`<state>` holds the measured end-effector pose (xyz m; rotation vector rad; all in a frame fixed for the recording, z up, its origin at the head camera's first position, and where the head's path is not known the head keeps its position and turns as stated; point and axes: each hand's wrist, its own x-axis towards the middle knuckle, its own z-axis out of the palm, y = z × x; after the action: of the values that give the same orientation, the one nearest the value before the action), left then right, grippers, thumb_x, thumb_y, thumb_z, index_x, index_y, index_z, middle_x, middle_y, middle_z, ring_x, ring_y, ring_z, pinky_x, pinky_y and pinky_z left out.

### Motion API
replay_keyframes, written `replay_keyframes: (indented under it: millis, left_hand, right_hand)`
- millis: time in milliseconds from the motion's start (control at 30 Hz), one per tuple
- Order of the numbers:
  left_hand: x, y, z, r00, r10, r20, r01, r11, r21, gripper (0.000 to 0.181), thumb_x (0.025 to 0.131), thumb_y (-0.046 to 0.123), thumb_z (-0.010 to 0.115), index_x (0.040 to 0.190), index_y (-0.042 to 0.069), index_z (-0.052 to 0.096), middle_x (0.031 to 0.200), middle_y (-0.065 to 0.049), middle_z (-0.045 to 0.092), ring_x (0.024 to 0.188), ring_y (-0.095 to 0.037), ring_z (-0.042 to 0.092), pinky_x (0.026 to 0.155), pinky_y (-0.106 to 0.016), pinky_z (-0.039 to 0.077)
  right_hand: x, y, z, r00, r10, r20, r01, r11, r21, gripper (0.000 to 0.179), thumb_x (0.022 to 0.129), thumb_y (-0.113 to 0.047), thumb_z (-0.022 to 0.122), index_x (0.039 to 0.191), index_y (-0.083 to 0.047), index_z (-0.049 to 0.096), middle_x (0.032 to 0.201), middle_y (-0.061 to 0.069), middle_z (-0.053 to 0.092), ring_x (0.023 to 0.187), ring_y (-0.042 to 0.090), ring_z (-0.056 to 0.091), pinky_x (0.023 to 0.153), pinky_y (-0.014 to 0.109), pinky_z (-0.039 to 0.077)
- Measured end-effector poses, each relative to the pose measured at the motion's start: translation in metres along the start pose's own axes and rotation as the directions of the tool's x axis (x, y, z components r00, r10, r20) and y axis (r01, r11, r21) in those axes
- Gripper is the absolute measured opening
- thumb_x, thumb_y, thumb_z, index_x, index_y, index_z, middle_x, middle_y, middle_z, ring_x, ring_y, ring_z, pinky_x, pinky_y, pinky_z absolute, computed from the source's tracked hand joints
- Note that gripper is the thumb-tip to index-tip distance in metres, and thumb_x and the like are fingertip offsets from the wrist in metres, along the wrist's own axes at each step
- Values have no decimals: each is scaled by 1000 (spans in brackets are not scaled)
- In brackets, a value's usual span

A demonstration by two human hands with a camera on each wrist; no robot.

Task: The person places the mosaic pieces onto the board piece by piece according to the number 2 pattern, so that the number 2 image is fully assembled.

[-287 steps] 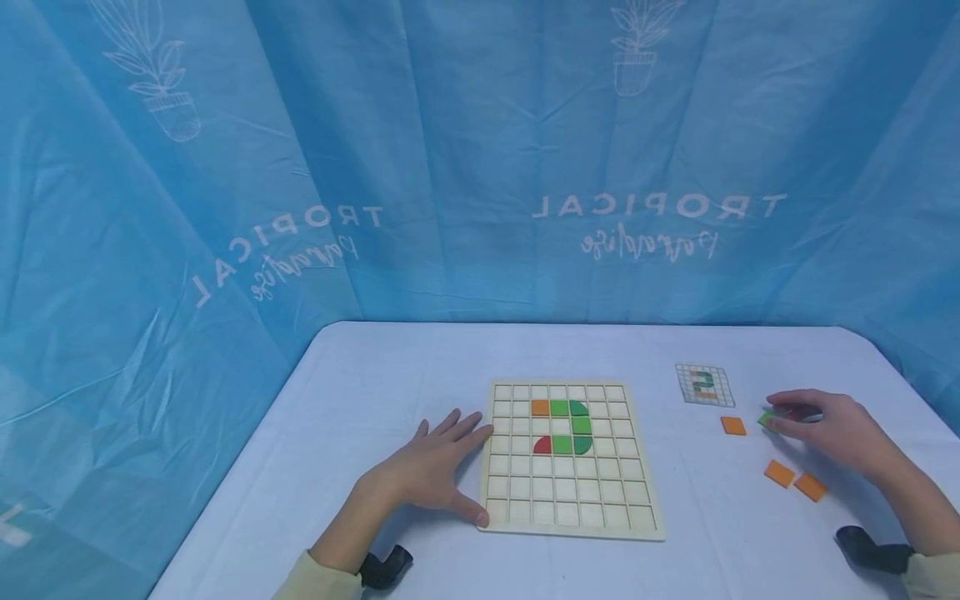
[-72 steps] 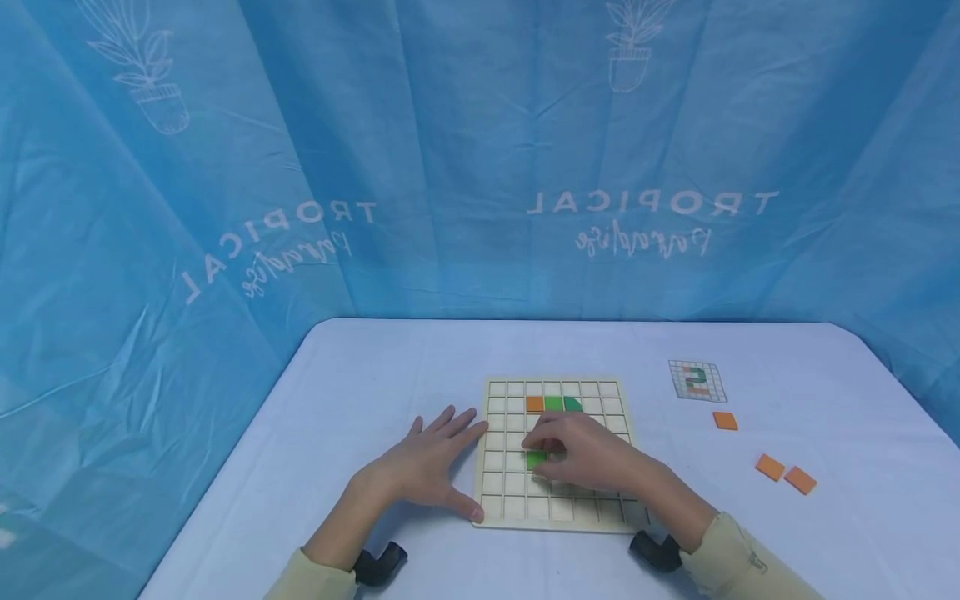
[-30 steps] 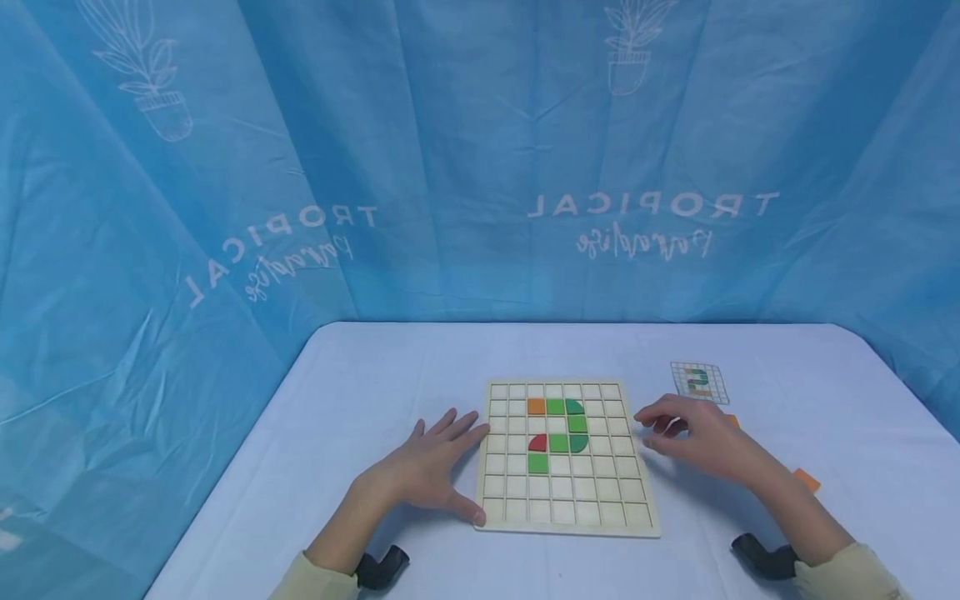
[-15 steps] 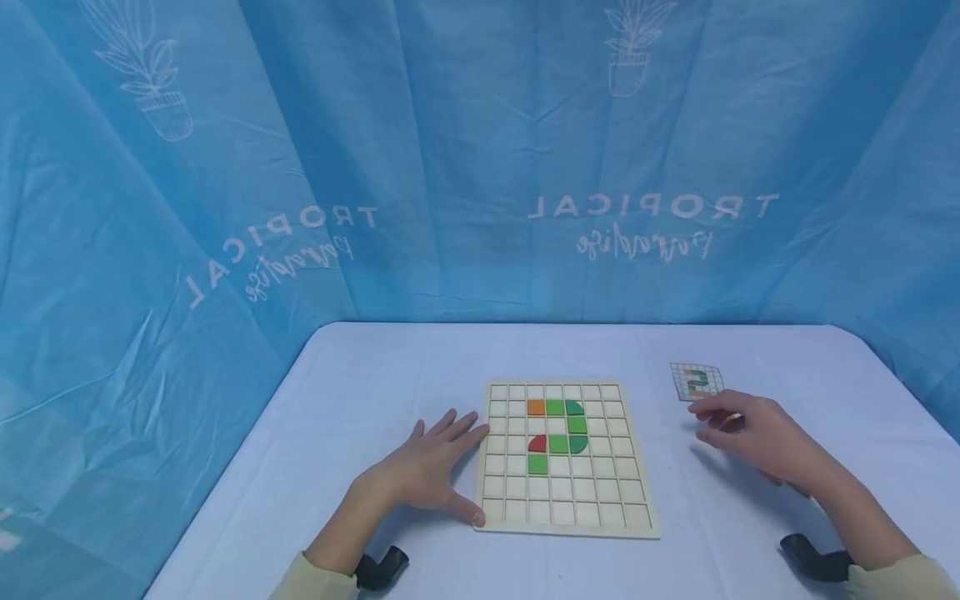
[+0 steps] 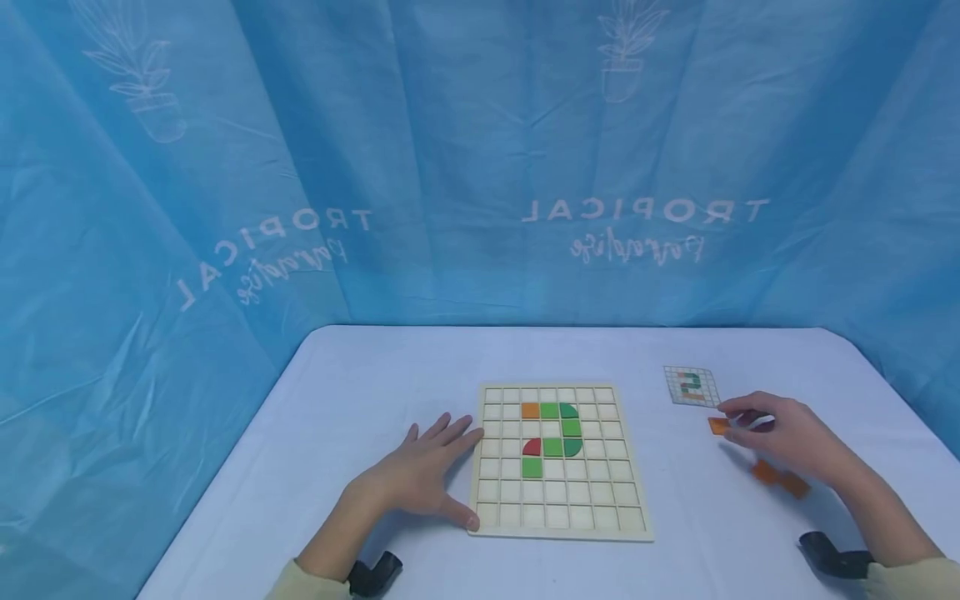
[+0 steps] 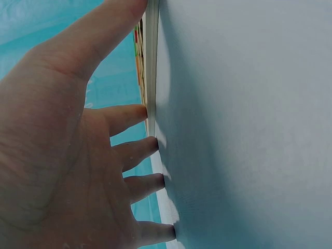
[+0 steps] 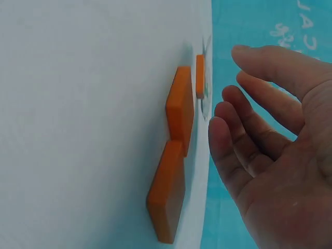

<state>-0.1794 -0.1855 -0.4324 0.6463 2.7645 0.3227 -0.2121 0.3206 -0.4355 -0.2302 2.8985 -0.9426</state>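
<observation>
A pale wooden grid board [image 5: 600, 492] lies on the table, with orange, green and red tiles set in its cells. My left hand [image 5: 412, 475] spreads its fingers along the board's left edge; in the left wrist view the thumb and index fingertip touch that edge. My right hand [image 5: 787, 433] hovers over the right side, thumb and fingers apart with nothing between them. Nearest to it is an orange square tile [image 5: 717, 426] by its fingertips. Two more orange tiles, one nearer the card [image 7: 180, 109] and one closer to the camera [image 7: 167, 194], lie below the hand.
A small pattern card [image 5: 692, 386] with a gridded figure lies behind the nearest orange tile. White cloth [image 5: 405, 367] covers the table. A blue printed curtain [image 5: 465, 167] hangs behind and at the left side.
A green square tile went from the right hand into the board's cell below the red piece. The right hand then moved back right, to the orange tiles. The left hand stayed at the board's edge.
</observation>
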Motion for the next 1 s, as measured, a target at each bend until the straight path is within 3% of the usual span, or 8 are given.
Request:
replay_keyframes:
  millis: [533,1000]
  left_hand:
    - [1,1,-1,1000,-1,-6,1,1000,-2,123,50,85,67,152,28,29,159,1,19,145,-29,7,108,-65,7]
    - [0,0,-1,1000,1,1,-1,1000,-4,123,50,87,65,152,27,29,159,0,18,145,-29,7,108,-65,7]
  right_hand:
    - [7,16,-3,995,14,94,-11,1000,-29,63,78,-38,79,127,-3,60,116,15,58,98,29,55,75,42,54]
    - [5,7,-2,994,34,104,-29,999,-42,49,79,-30,78,118,-3,65,113,17,58,92,28,54,68,35,51]
